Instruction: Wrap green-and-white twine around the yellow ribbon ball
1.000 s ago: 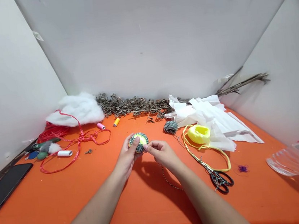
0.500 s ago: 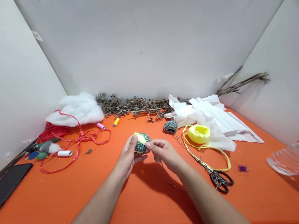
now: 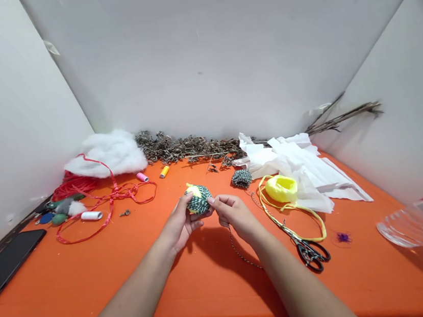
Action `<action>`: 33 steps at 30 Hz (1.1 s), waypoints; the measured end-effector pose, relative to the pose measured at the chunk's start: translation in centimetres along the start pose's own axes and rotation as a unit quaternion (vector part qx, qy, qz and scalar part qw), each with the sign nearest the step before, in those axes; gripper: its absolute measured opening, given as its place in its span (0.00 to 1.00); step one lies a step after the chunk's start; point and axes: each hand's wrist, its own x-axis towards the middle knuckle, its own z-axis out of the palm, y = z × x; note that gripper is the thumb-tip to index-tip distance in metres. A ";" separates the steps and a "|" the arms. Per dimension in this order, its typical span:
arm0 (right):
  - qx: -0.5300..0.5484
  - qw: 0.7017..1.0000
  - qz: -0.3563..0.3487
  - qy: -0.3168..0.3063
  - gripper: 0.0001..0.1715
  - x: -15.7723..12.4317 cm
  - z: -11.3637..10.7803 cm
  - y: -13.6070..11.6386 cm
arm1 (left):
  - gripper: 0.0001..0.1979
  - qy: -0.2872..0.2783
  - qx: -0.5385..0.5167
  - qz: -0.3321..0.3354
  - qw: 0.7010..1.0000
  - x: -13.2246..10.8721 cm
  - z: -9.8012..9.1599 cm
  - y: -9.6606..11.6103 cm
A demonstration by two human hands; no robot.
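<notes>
Clearly closed, our left hand (image 3: 180, 221) curls around the left side of a small, round bundle of dark green-and-white cord over bright yellow material (image 3: 201, 202), thumb above, fingers beneath, over the orange table (image 3: 94, 268). We judge it light, soft, slightly springy, not slippery or fragile; its left flank and underside suit a gentle hold. Nearly round, it shows us no clear long axis, though its yellow patch faces up and left. At its right edge, our right hand's (image 3: 234, 215) thumb and forefinger pinch together, seemingly on the thin speckled cord (image 3: 240, 255) trailing below.
</notes>
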 end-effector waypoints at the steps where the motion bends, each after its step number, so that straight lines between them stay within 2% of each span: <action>1: -0.001 1.000 -0.001 -0.001 0.28 0.0 0.0 0.0 | 0.16 -0.002 -0.008 -0.005 1.000 0.0 0.0 0.0; 10: 0.000 1.000 -0.003 -0.018 0.28 -0.1 0.2 0.2 | 0.19 -0.018 -0.023 -0.022 0.999 0.1 0.0 0.0; 16: -0.002 0.999 -0.001 -0.036 0.27 -0.1 0.2 0.4 | 0.19 -0.007 -0.018 0.021 1.000 0.3 -0.3 -0.8; 25: 0.010 0.999 -0.017 -0.046 0.27 -0.1 0.2 0.4 | 0.12 0.013 -0.048 0.003 0.999 0.4 0.1 -0.5; 33: 0.001 0.998 -0.021 -0.053 0.26 -0.2 0.0 0.5 | 0.18 0.038 -0.079 -0.023 0.996 0.3 0.0 0.1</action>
